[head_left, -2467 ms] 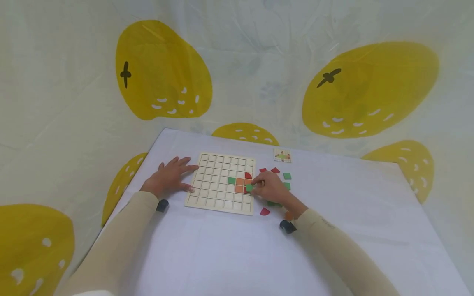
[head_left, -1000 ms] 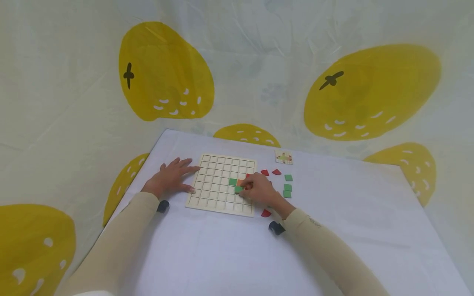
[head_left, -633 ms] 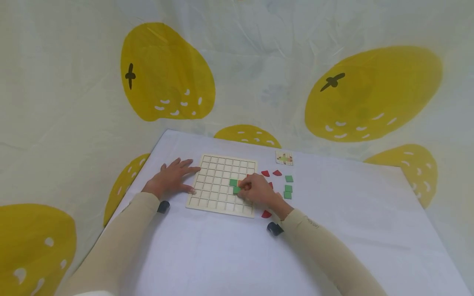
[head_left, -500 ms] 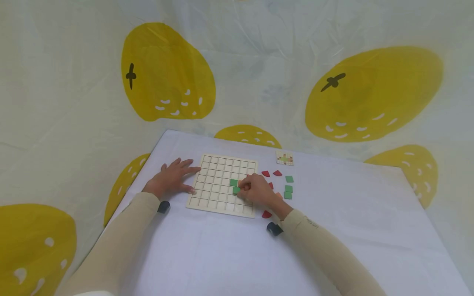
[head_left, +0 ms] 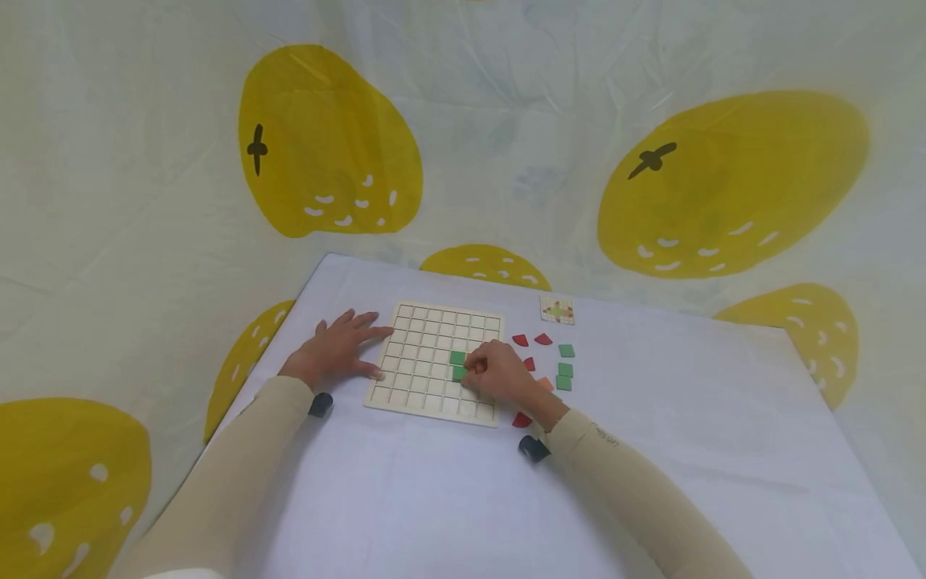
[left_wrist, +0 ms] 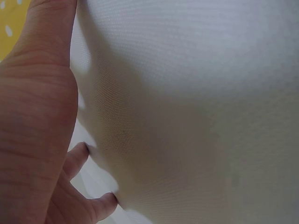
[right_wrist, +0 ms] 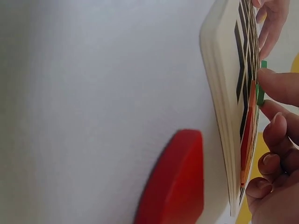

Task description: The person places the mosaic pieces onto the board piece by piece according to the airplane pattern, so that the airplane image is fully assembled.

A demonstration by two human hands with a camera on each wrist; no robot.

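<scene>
A pale wooden grid board [head_left: 419, 346] lies on the white table. With spread fingers, my left hand [head_left: 333, 350] touches the board's left edge at the thumb and index finger. My right hand [head_left: 502, 376] is over the board's right part, pinching a green square tile [head_left: 459, 374] between thumb and index finger. Directly behind that tile, another green square tile [head_left: 458, 357] sits on the grid. The right wrist view shows the pinched tile at the board surface, near an orange tile [right_wrist: 252, 95] and a red piece. In the head view my right hand mostly covers those pieces.
Right of the board lie several red quarter-circle pieces [head_left: 543, 339], green square tiles [head_left: 567, 351] and an orange piece [head_left: 545, 384]. A small pattern card [head_left: 558, 310] lies behind them. Printed fabric [head_left: 499, 161] hangs behind the table.
My right hand has carried the green tile left across the board, from near its right edge to just in front of the other green tile. My left hand has stayed in place.
</scene>
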